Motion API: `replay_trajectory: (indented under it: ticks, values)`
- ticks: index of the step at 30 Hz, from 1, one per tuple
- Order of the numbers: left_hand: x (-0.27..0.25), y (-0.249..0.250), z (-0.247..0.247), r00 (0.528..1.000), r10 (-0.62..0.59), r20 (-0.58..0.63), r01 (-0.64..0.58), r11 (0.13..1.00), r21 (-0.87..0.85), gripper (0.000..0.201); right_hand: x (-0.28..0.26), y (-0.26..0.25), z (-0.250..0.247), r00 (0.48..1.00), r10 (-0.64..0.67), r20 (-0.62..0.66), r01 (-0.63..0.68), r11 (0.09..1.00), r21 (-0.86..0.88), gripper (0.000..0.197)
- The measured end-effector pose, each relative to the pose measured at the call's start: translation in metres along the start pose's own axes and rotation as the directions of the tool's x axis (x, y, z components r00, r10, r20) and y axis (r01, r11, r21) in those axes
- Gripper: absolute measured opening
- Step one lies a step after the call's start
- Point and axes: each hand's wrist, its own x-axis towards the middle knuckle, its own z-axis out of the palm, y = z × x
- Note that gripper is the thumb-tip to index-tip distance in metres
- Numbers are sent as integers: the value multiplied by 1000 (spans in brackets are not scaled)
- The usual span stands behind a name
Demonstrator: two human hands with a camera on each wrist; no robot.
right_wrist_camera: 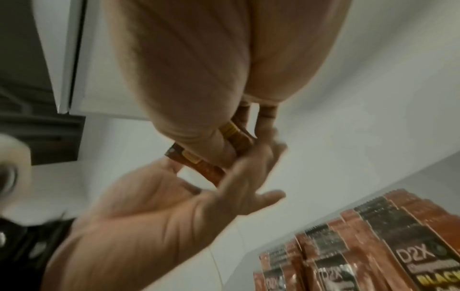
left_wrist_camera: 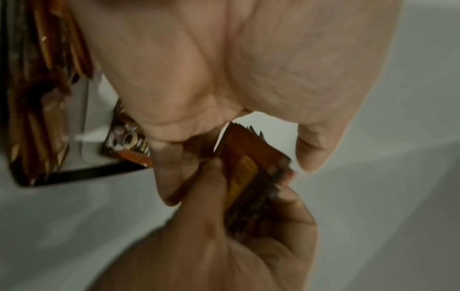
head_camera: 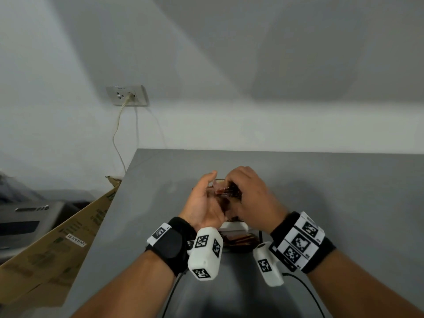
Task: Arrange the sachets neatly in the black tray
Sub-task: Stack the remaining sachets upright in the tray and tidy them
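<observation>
A small bundle of orange-and-black sachets (head_camera: 226, 191) is held above the grey table (head_camera: 332, 191) between both hands. My right hand (head_camera: 238, 189) grips the bundle (left_wrist_camera: 248, 177) with thumb and curled fingers. My left hand (head_camera: 207, 193) faces it, palm open, with straight, blurred fingers (right_wrist_camera: 251, 173) touching the bundle's side (right_wrist_camera: 199, 166). Just below my wrists lies the black tray (left_wrist_camera: 87, 173), where several sachets (right_wrist_camera: 373, 246) stand in an overlapping row. My wrists hide most of the tray in the head view, where only a few sachets (head_camera: 238, 241) show.
The table's left edge drops to an open cardboard box (head_camera: 57, 249) and a grey machine (head_camera: 23, 219). A wall socket (head_camera: 127, 96) with a hanging cable sits behind. A black cable (head_camera: 305, 292) trails from my right wrist across the near table.
</observation>
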Motion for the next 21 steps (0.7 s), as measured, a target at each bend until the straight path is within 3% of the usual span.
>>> replay_trajectory:
  ticks: [2, 4, 7, 9, 12, 14, 17, 21]
  values:
    - [2, -2, 1, 1000, 22, 2, -22, 1000, -13, 29, -2, 0, 5, 999, -34, 10, 34, 999, -22, 39]
    - [5, -3, 1, 999, 44, -6, -44, 999, -25, 32, -4, 0, 5, 998, -32, 47, 32, 999, -19, 39]
    - [4, 0, 2, 999, 52, -1, -52, 998, -16, 29, -7, 2, 0, 994, 41, 98, -57, 986, 159, 33]
    - [4, 2, 0, 996, 83, -29, -82, 996, 21, 21, -8, -2, -4, 990, 142, 24, -141, 918, 372, 26]
    - [6, 2, -1, 988, 141, -67, -137, 988, 65, 54, -1, -1, -7, 891, 449, -69, -348, 772, 532, 18]
    - [7, 3, -3, 982, 188, -36, -183, 976, 115, 63, 2, 1, -7, 827, 562, 6, -471, 686, 554, 15]
    - [5, 2, -3, 975, 224, 6, -221, 957, 189, 63, 1, 0, -8, 820, 552, 149, -503, 573, 647, 7]
    - [5, 5, -5, 981, 185, -50, -179, 978, 105, 39, -1, 9, -10, 851, 524, -21, -398, 673, 623, 6]
